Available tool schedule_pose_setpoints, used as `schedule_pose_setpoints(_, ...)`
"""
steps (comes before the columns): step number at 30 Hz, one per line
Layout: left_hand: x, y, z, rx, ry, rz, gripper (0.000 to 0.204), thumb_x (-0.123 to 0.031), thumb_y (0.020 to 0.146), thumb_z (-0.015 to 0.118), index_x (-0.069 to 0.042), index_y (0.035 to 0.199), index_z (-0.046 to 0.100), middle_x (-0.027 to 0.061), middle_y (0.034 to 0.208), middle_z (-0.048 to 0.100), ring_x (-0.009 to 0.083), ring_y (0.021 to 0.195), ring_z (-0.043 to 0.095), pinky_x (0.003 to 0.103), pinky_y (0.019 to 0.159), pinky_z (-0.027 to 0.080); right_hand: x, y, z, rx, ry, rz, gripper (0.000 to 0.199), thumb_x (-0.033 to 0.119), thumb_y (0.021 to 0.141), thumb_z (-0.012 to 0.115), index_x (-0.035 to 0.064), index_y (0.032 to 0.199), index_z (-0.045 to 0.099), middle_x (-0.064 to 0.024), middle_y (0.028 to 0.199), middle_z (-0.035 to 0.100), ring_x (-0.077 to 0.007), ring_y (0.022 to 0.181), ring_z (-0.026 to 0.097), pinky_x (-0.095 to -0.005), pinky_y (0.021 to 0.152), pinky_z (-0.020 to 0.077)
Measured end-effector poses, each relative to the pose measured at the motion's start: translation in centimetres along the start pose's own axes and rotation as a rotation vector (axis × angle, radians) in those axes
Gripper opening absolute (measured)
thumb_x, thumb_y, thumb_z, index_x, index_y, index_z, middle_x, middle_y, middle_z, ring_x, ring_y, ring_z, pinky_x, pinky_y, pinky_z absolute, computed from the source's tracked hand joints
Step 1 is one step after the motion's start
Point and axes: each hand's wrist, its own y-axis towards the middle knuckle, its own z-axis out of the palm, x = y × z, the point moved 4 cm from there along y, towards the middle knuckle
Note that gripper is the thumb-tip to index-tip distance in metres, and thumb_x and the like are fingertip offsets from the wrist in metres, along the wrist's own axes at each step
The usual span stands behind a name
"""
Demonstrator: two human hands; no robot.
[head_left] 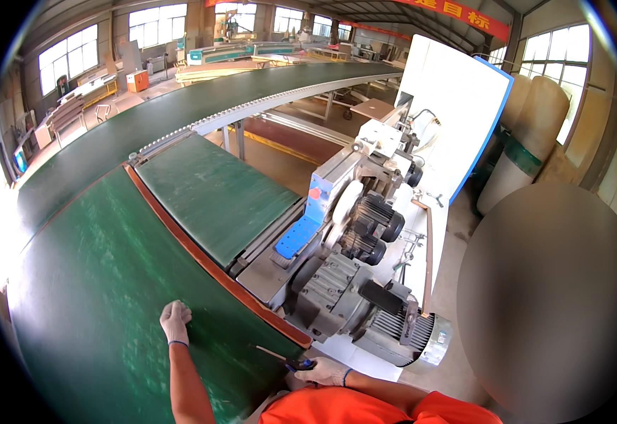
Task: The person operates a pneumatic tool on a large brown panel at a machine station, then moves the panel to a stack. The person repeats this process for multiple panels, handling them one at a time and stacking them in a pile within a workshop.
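My left hand (175, 321), in a white glove, is over the wide green conveyor belt (96, 247), its fingers curled in. Whatever is inside those fingers, if anything, is hidden. Lower right of it, my right hand (326, 371), also gloved in white, is closed round the dark handle of a screwdriver (295, 364). The screwdriver's thin metal shaft points up and to the left, over the belt's near edge. Close to my right hand stands a machine with a grey gearbox (331, 290) and a finned motor (397, 336).
A red-brown strip (202, 261) edges the belt beside a shorter green belt (216, 191). Tools (411, 247) and a long wooden strip (428, 261) lie on a white surface past the motors. A tall white panel (450, 106) stands behind. A blurred grey oval covers the right side.
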Motion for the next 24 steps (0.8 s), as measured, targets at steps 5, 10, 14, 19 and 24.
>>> schedule_pose_setpoints(5, -0.4, 3.6, 0.0, -0.035, 0.201, 0.382, 0.016, -0.011, 0.099, 0.066, 0.0, 0.11, 0.072, 0.0066, 0.099, 0.071, 0.0153, 0.085, 0.067, 0.026, 0.077, 0.054, -1.2, 1.7, 0.1, -0.079, 0.006, 0.018, 0.031, 0.037, 0.095, 0.073, 0.0071, 0.089, 0.069, 0.0009, 0.076, 0.063, -0.0127, 0.07, 0.057, -0.0292, 0.064, 0.0451)
schedule_pose_setpoints(10, -1.7, 1.4, 2.1, -0.087, 0.723, 0.781, 0.014, -0.008, 0.092, 0.069, 0.001, 0.102, 0.072, 0.0151, 0.112, 0.07, 0.0283, 0.102, 0.068, 0.036, 0.091, 0.055, -2.6, 3.1, -0.4, -0.147, -0.107, -0.033, 0.04, 0.046, 0.093, 0.073, 0.0062, 0.094, 0.07, -0.0001, 0.078, 0.065, -0.0143, 0.073, 0.059, -0.0314, 0.068, 0.0464)
schedule_pose_setpoints(14, -2.8, -1.8, 3.7, -0.024, 0.96, 0.819, 0.013, -0.009, 0.085, 0.071, 0.001, 0.094, 0.073, 0.0193, 0.112, 0.069, 0.039, 0.111, 0.065, 0.047, 0.099, 0.053, -3.8, 3.7, -0.4, -0.114, -0.03, -0.058, 0.04, 0.046, 0.093, 0.072, 0.0061, 0.095, 0.071, -0.0004, 0.079, 0.066, -0.0153, 0.074, 0.06, -0.0323, 0.07, 0.0469)
schedule_pose_setpoints(19, -2.3, -4.2, 3.3, -0.015, 1.014, 0.859, 0.012, -0.011, 0.083, 0.072, 0.0, 0.09, 0.072, 0.018, 0.109, 0.07, 0.04, 0.116, 0.062, 0.049, 0.104, 0.05, -2.6, 2.5, -0.8, -0.128, -0.087, -0.055, 0.036, 0.042, 0.093, 0.073, 0.0063, 0.096, 0.071, -0.0004, 0.081, 0.067, -0.0148, 0.075, 0.061, -0.0317, 0.071, 0.0474)
schedule_pose_setpoints(24, -1.6, -6.1, 3.3, -0.049, 1.064, 0.882, 0.016, -0.015, 0.084, 0.072, -0.002, 0.094, 0.073, 0.0175, 0.114, 0.07, 0.0404, 0.119, 0.061, 0.051, 0.108, 0.046, -1.2, 0.0, -1.4, -0.086, -0.194, -0.009, 0.038, 0.045, 0.093, 0.073, 0.0068, 0.096, 0.071, -0.002, 0.081, 0.066, -0.015, 0.075, 0.06, -0.0319, 0.072, 0.0484)
